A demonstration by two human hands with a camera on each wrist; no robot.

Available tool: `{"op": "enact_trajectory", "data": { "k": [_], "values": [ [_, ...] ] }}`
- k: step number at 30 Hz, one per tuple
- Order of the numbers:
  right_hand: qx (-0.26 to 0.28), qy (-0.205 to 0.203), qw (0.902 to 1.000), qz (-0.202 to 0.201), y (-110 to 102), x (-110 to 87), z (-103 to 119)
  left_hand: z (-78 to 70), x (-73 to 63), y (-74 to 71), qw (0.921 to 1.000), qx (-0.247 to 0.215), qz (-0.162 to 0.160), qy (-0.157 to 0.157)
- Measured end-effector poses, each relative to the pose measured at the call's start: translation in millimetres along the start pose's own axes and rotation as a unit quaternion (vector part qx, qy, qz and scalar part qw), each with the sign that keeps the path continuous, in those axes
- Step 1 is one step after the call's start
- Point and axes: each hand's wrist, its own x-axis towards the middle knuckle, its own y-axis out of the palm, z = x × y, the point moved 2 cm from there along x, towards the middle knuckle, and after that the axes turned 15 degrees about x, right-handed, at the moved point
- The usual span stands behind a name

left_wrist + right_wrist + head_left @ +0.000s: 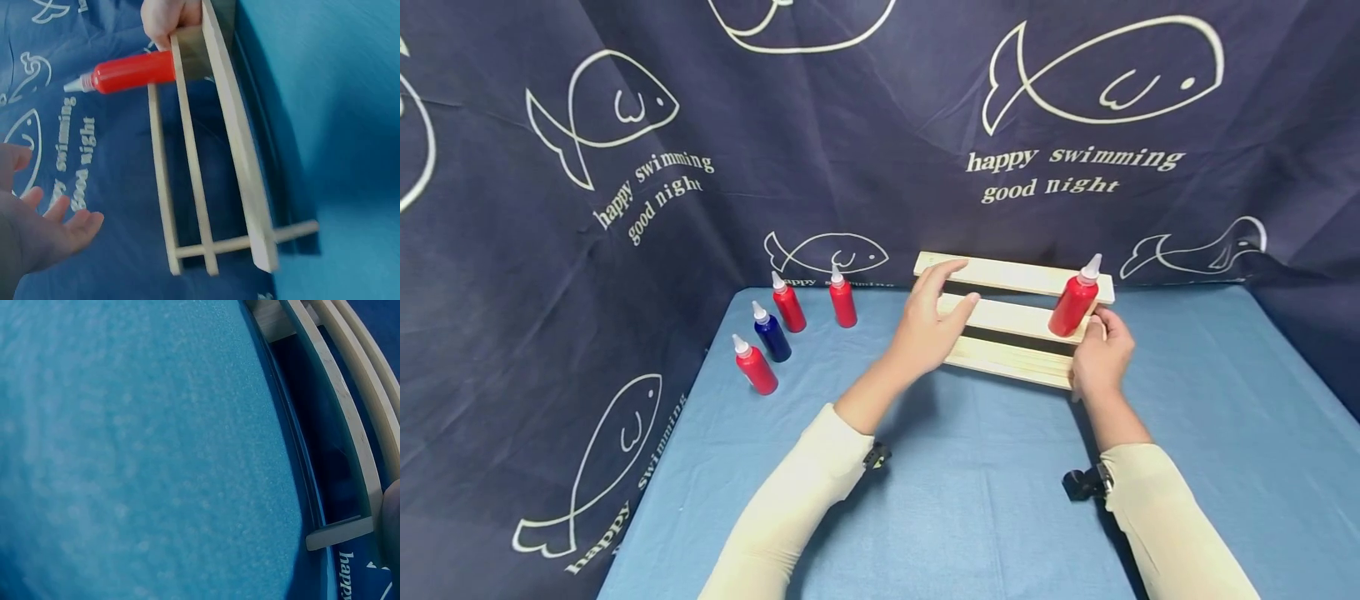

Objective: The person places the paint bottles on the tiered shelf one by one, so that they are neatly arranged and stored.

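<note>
A pale wooden rack with three slats (1007, 358) stands at the back of the blue table. One red squeeze bottle (1072, 307) with a white pointed nozzle stands upright on its middle slat, near the right end. My right hand (1102, 354) grips the rack's right end, right beside that bottle. Over the left part of the slats is my left hand (925, 325), fingers spread and holding nothing. The left wrist view shows that hand (50, 225) apart from the rack (237, 144). Only a sliver of my right thumb (392, 519) shows in the right wrist view.
At the table's back left stand two red bottles (789, 305) (843, 303), a blue bottle (772, 335) and, nearer me, another red bottle (756, 370). A dark blue curtain (865, 150) with white fish drawings hangs behind and along the left side of the table (970, 500).
</note>
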Motion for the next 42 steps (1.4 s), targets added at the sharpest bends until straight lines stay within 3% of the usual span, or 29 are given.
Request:
{"op": "enact_trajectory", "data": {
  "k": [3,6,12,21,25,29,35,38,42],
  "values": [
    [0.000,0.000,1.0000,-0.001,0,0.8,1,15.2,-2.3,-6.8,0.9980,-0.024,-0.050,-0.028],
    [-0.001,-0.004,1.0000,-0.001,1,1.0,1,30.0,-4.8,-13.8,0.9936,-0.039,-0.081,-0.069],
    [-0.006,-0.005,1.0000,0.000,0,-0.6,3,55.7,-9.9,-23.7,0.9839,-0.059,-0.080,-0.149],
    [-0.013,0.001,0.9999,0.000,-1,-1.3,3,84.7,-15.6,-31.2,0.9665,-0.061,-0.124,-0.216],
    [-0.010,-0.003,0.9999,-0.001,0,-0.4,2,96.1,-16.8,-34.9,0.9521,-0.084,-0.160,-0.247],
    [-0.015,-0.005,0.9999,0.002,0,-0.5,2,105.2,-18.0,-37.2,0.9312,-0.113,-0.199,-0.284],
    [-0.017,0.000,0.9998,0.005,1,-1.1,2,112.8,-16.7,-39.9,0.9020,-0.154,-0.252,-0.314],
    [-0.014,0.002,0.9999,0.003,0,-1.5,2,114.4,-16.1,-41.5,0.8931,-0.163,-0.258,-0.330],
    [-0.008,-0.001,1.0000,0.002,-1,-1.9,3,117.5,-14.8,-44.0,0.8912,-0.171,-0.241,-0.344]
  ]
}}
